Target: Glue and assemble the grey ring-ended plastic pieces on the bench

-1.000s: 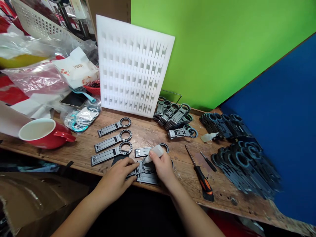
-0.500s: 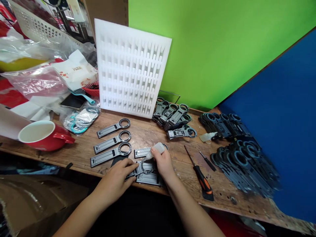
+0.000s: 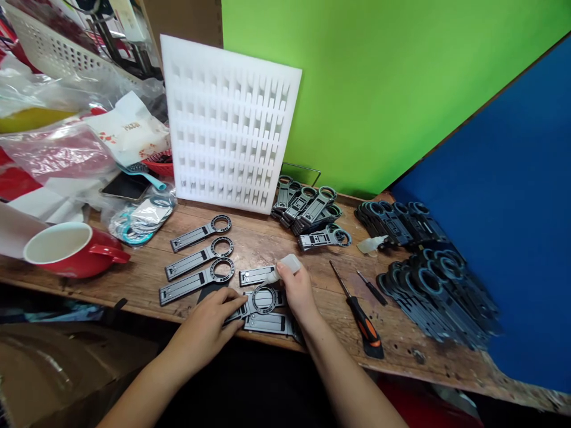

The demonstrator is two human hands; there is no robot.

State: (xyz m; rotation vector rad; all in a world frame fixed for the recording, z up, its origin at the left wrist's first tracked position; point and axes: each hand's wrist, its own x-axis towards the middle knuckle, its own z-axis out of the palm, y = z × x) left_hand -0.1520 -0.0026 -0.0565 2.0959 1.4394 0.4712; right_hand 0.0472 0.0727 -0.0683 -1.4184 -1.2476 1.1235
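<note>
Steadying a grey ring-ended piece (image 3: 251,305) on a wooden bench (image 3: 254,241), a worker is pinching its flat end between the thumb and fingers of the left hand (image 3: 212,315), while the right hand (image 3: 298,291) is gripping a small squeeze bottle (image 3: 292,262). The bottle's nozzle is pointing toward the ring's far rim, right of the left-hand grip; whether it is touching or dispensing cannot be told. Work on this piece appears to be under way rather than finished. The held piece is overlapping a lower piece (image 3: 265,323) on its near side, and another piece (image 3: 256,275) is lying just beyond it. Farther left of the left-hand grip, three pieces (image 3: 185,289) are lying in a spaced row, showing no clear sign of being done or waiting. Beyond the right-hand grip, similar pieces are sitting in a heap (image 3: 307,211); well to its right, dark stacks (image 3: 439,291) are fanning out, their stage equally unclear. Between, a screwdriver (image 3: 366,327) is lying unused.
</note>
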